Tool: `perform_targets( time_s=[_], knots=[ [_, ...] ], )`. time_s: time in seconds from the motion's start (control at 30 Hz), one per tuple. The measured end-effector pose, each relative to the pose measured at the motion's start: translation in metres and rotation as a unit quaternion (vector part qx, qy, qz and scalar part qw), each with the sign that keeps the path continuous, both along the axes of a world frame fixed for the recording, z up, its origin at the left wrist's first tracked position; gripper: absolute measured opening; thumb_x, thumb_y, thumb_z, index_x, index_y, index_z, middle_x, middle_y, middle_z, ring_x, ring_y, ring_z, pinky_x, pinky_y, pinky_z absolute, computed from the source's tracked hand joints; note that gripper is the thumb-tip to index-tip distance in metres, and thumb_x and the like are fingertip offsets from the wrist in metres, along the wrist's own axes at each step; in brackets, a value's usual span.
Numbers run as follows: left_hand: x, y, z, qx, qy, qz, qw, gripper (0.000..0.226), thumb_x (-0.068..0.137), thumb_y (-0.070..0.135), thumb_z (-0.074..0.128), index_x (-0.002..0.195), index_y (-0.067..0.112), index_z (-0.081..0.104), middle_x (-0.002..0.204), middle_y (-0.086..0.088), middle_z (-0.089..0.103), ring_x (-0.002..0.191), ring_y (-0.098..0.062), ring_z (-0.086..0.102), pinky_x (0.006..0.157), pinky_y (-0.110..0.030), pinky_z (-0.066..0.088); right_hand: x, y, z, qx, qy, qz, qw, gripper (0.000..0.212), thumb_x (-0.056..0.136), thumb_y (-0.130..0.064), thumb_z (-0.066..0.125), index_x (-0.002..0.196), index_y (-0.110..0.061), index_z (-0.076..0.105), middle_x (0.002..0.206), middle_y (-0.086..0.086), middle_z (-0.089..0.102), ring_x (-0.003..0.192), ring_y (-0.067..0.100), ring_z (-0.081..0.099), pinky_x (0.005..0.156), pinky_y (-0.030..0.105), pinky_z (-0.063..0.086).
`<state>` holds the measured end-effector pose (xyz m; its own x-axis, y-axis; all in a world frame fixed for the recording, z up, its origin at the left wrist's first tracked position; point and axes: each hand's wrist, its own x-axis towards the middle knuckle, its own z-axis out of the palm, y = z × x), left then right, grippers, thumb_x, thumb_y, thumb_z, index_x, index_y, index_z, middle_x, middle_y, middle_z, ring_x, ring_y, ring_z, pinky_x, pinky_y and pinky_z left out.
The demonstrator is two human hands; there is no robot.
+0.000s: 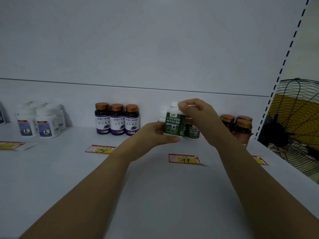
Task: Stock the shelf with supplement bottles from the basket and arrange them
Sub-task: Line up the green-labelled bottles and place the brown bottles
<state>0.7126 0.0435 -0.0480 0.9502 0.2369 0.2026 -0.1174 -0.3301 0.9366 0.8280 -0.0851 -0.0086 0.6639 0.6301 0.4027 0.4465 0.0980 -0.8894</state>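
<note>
Bare forearms [96, 190] stretch across the white shelf [164, 204]. The left hand [153, 133] grips the base of a green-label bottle [173, 125] at the shelf's back, and the right hand [196, 114] pinches its cap, apparently squaring the label forward beside a matching bottle [194, 131], behind the 99 price tag [185, 159].
</note>
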Motion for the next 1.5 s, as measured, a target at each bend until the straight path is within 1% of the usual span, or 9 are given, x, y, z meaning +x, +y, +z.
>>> perform_targets(
  time_s=[0.3, 0.43, 0.6, 0.8, 1.0, 1.1, 1.23, 1.37, 1.5],
  knots=[
    [0.003, -0.004, 0.001, 0.037, -0.037, 0.072, 0.996, 0.036, 0.069, 0.022, 0.081, 0.096, 0.032, 0.058, 0.094, 0.013, 0.070, 0.087, 0.000, 0.066, 0.067, -0.009, 0.048, -0.004, 0.002, -0.002, -0.013, -0.020, 0.009, 1.000, 0.036, 0.087, -0.041, 0.062, 0.112, -0.015, 0.059, 0.102, -0.001, 0.069, 0.092, 0.015, 0.068, 0.084, 0.036, 0.058],
    [0.003, -0.005, 0.000, 0.029, -0.025, 0.060, 0.997, 0.042, 0.069, 0.023, 0.081, 0.102, 0.029, 0.056, 0.099, 0.012, 0.068, 0.091, -0.002, 0.065, 0.075, -0.014, 0.049, -0.001, 0.000, -0.002, 0.001, -0.015, 0.005, 1.000, 0.032, 0.086, -0.035, 0.064, 0.109, -0.012, 0.064, 0.098, 0.003, 0.071, 0.090, 0.019, 0.070, 0.083, 0.038, 0.058],
    [-0.001, -0.008, 0.004, 0.030, -0.009, 0.014, 0.999, 0.028, 0.078, 0.025, 0.074, 0.103, 0.032, 0.062, 0.094, 0.016, 0.070, 0.083, 0.008, 0.064, 0.063, -0.001, 0.045, 0.001, -0.002, -0.002, 0.035, 0.056, 0.081, 0.994, 0.030, 0.097, -0.022, 0.050, 0.121, -0.007, 0.060, 0.113, 0.011, 0.066, 0.104, 0.023, 0.065, 0.088, 0.032, 0.055],
    [0.002, -0.012, 0.001, 0.095, -0.048, 0.102, 0.989, 0.052, 0.067, 0.024, 0.083, 0.106, 0.024, 0.048, 0.090, 0.013, 0.061, 0.077, 0.001, 0.059, 0.055, -0.003, 0.044, -0.004, 0.002, -0.003, 0.002, -0.008, 0.035, 0.999, 0.026, 0.088, -0.039, 0.061, 0.109, -0.023, 0.061, 0.099, 0.004, 0.068, 0.092, 0.020, 0.068, 0.082, 0.034, 0.058],
    [-0.002, -0.010, 0.005, 0.023, 0.005, 0.013, 1.000, 0.047, 0.079, 0.023, 0.073, 0.122, 0.019, 0.054, 0.107, 0.010, 0.065, 0.097, -0.005, 0.062, 0.072, -0.010, 0.051, 0.004, -0.005, -0.001, 0.044, 0.048, 0.099, 0.993, 0.020, 0.097, -0.017, 0.049, 0.112, -0.022, 0.061, 0.120, 0.009, 0.062, 0.109, 0.023, 0.061, 0.090, 0.032, 0.053],
    [-0.001, -0.011, 0.004, 0.046, -0.012, 0.062, 0.997, 0.055, 0.074, 0.026, 0.078, 0.121, 0.020, 0.051, 0.107, 0.009, 0.063, 0.094, -0.004, 0.060, 0.076, -0.016, 0.050, -0.001, -0.002, -0.002, 0.038, 0.050, 0.120, 0.991, 0.019, 0.097, -0.020, 0.047, 0.112, -0.021, 0.059, 0.121, 0.003, 0.061, 0.113, 0.019, 0.058, 0.091, 0.031, 0.052],
    [0.001, -0.013, 0.001, 0.101, -0.032, 0.125, 0.986, 0.060, 0.069, 0.028, 0.082, 0.112, 0.023, 0.041, 0.096, 0.013, 0.053, 0.083, -0.002, 0.055, 0.060, -0.010, 0.044, -0.004, 0.003, -0.007, 0.000, -0.048, 0.041, 0.998, 0.019, 0.093, -0.032, 0.056, 0.112, -0.032, 0.059, 0.114, -0.004, 0.061, 0.106, 0.015, 0.061, 0.081, 0.026, 0.056],
    [-0.001, -0.011, 0.005, 0.020, -0.011, 0.058, 0.998, 0.045, 0.076, 0.022, 0.076, 0.109, 0.026, 0.046, 0.096, 0.015, 0.060, 0.082, 0.004, 0.060, 0.058, -0.003, 0.046, 0.000, -0.004, -0.003, 0.033, 0.031, 0.106, 0.993, 0.030, 0.095, -0.015, 0.054, 0.121, -0.028, 0.058, 0.120, 0.005, 0.061, 0.108, 0.021, 0.062, 0.089, 0.033, 0.055],
    [-0.003, -0.009, 0.007, 0.041, -0.012, 0.044, 0.998, 0.044, 0.078, 0.020, 0.075, 0.117, 0.023, 0.056, 0.097, 0.017, 0.065, 0.088, 0.004, 0.062, 0.068, -0.008, 0.047, 0.001, -0.005, -0.001, 0.034, 0.069, 0.128, 0.989, 0.030, 0.097, -0.011, 0.049, 0.125, -0.020, 0.054, 0.129, 0.006, 0.057, 0.116, 0.023, 0.057, 0.095, 0.035, 0.051]
  ],
)
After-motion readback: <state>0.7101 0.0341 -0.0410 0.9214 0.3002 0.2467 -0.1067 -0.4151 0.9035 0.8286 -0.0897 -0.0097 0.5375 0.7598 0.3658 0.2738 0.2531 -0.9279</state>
